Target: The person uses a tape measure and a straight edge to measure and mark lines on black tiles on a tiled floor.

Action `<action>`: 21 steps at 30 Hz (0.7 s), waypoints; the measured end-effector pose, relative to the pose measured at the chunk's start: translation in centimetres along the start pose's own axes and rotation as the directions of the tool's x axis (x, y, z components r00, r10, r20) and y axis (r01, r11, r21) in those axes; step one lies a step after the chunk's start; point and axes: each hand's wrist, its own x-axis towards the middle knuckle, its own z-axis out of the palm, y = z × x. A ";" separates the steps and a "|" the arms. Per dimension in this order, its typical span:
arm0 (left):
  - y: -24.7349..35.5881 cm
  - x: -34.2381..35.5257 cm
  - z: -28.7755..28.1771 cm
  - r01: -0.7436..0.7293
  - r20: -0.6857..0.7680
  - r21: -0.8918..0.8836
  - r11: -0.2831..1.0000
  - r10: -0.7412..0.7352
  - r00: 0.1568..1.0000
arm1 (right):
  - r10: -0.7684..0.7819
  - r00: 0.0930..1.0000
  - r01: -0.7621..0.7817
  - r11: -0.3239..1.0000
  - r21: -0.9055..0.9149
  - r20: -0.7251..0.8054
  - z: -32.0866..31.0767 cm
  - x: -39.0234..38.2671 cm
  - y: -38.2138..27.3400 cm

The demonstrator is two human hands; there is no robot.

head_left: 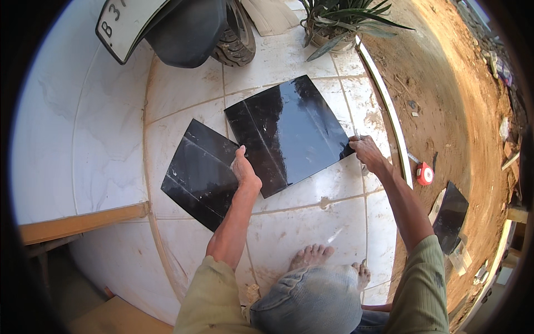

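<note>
A large glossy black tile [300, 133] is tilted over the white floor, reflecting light. My left hand [243, 167] is at its left edge with the thumb up; its other fingers are mostly hidden, seemingly under the edge. At the tile's right corner, my right hand [364, 151] is closed on it, fingers bent around the corner. A second, smaller black tile [197, 172], dusty and marked with pale lines, lies left of the large one, partly behind my left wrist and forearm.
Behind the tiles stands a motorbike's rear wheel [236, 42] with a mudguard and number plate. A potted plant [339, 28] is beyond. On the right, past a white edging strip [389, 106], a red tape measure [424, 173] and a black tile piece [451, 214] lie on bare soil.
</note>
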 end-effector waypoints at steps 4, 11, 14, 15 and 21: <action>0.8 3.7 0.2 -0.082 0.003 0.072 0.994 0.082 0.997 | 0.214 0.974 -0.222 0.965 0.139 0.074 3.0 1.5 0.6; 2.6 5.3 1.9 -0.174 0.045 0.132 0.976 0.170 0.984 | 0.437 0.891 -0.450 0.884 0.124 0.120 4.8 1.9 -0.9; 2.9 7.0 1.7 -0.180 0.017 0.200 0.963 0.180 0.983 | 0.568 0.811 -0.582 0.758 0.295 0.141 1.2 0.9 -4.0; 3.0 7.8 1.6 -0.201 0.036 0.202 0.959 0.197 0.980 | 0.611 0.778 -0.618 0.700 0.358 0.150 -0.2 0.1 -4.7; 2.8 12.1 2.0 -0.315 0.114 0.373 0.873 0.294 0.949 | 0.745 0.652 -0.694 0.660 0.287 -0.137 -3.4 -11.3 -3.1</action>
